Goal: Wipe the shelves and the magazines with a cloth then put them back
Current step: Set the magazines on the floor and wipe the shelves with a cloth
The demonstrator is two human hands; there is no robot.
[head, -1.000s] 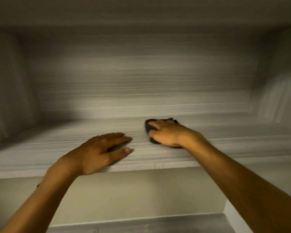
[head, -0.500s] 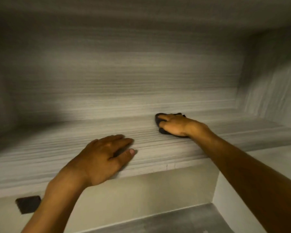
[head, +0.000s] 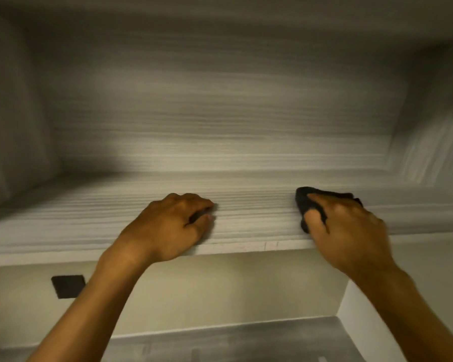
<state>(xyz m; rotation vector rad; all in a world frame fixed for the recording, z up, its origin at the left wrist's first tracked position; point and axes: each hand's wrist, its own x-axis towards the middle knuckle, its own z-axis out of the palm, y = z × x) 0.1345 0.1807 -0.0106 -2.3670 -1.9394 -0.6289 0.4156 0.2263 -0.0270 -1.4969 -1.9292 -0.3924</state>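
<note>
Item: one grey wood-grain shelf [head: 94, 226], its board bare of magazines, which I do not see anywhere in the head view. Item: dark cloth [head: 305, 202], lying on the shelf toward its right end, between the front edge and the back wall, nearer the front. Item: right hand [head: 343, 226], on top of the cloth, thumb and forefinger curled round its near fold and pinching it, the palm pressing the rest flat to the board; its outline is smeared, so I cannot tell how the smaller fingers lie. Item: left hand [head: 173, 226], holding nothing, resting on the front edge near the middle of the shelf, heel over the lip, fingers loosely bent with the tips touching the board, well apart from the cloth. Item: small dark square [head: 68, 286] on the pale wall below the shelf, toward its left end; I cannot tell what it is. I judge the step in hand to be wiping the shelf, with the magazines not yet returned. Risks as I read them: the cloth is bunched small under the hand, so a stroke may cover only a narrow strip and miss the back corners; near the front edge the cloth could slip off the lip if the pinch loosens; the bracing hand covers a patch that may go unwiped.
</note>
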